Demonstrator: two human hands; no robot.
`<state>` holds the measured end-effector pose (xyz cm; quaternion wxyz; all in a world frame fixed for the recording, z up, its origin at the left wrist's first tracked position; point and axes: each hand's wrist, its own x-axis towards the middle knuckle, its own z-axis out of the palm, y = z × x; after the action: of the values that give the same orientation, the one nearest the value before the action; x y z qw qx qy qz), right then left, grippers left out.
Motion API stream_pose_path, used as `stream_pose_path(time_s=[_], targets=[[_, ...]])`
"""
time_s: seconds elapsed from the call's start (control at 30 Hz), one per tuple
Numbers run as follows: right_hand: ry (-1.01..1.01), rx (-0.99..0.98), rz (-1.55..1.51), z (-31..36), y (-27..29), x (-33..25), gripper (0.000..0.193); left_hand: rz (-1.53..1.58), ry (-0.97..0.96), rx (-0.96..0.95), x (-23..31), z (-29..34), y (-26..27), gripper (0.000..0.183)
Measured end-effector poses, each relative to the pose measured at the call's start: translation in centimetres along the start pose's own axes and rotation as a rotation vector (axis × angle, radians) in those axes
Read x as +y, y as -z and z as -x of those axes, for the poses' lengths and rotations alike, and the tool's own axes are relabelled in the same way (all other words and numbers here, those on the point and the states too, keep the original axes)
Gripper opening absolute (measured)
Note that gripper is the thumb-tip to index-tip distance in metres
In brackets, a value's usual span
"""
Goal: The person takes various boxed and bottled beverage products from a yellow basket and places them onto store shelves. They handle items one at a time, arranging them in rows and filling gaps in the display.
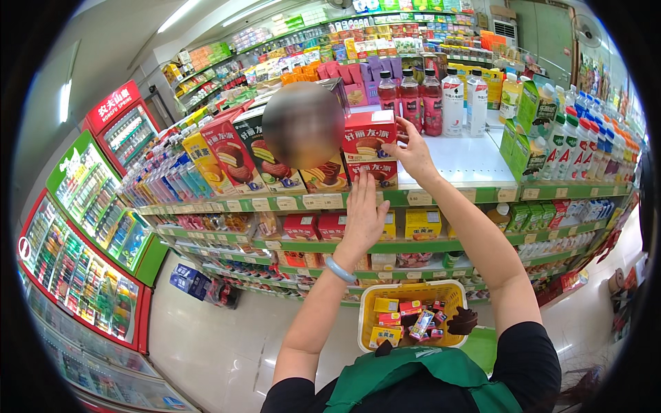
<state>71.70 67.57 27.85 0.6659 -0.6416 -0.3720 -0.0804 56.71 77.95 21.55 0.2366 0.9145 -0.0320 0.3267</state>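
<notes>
Inside a bright shop, glass-door coolers (89,268) are standing at the far left, and a long top shelf (458,162) is running across the middle. Tall snack boxes (233,158) are lining it. Beside them, the left hand (367,215) is resting extended fingers against a lower red box (384,176), on which an upper red box (368,138) is sitting. Below, a yellow basket (451,297) is holding small packages (386,336). The right hand (415,155), apart from the left, is gripping the upper red box's right edge. Farther right, bottles (452,107) are standing upright.
</notes>
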Motion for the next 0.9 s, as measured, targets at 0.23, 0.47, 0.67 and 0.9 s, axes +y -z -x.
stream_pose_path(time_s=[0.23, 0.47, 0.67, 0.9], targets=[[0.026, 0.175, -0.208, -2.1, 1.4, 2.9, 0.054, -0.134, -0.104, 0.073, 1.2, -0.8, 0.5, 0.067], [-0.203, 0.100, -0.120, -4.8, 1.2, 7.6, 0.055, -0.419, -0.167, 0.039, 2.2, -2.1, 0.5, 0.068], [-0.418, -0.124, -0.260, -5.9, 1.2, 8.6, 0.046, -0.465, -0.186, -0.030, 1.9, -2.2, -1.0, 0.071], [-0.521, -0.304, -0.390, -6.5, 1.6, 9.0, 0.023, -0.443, -0.173, -0.051, 1.0, -1.9, -1.8, 0.073]])
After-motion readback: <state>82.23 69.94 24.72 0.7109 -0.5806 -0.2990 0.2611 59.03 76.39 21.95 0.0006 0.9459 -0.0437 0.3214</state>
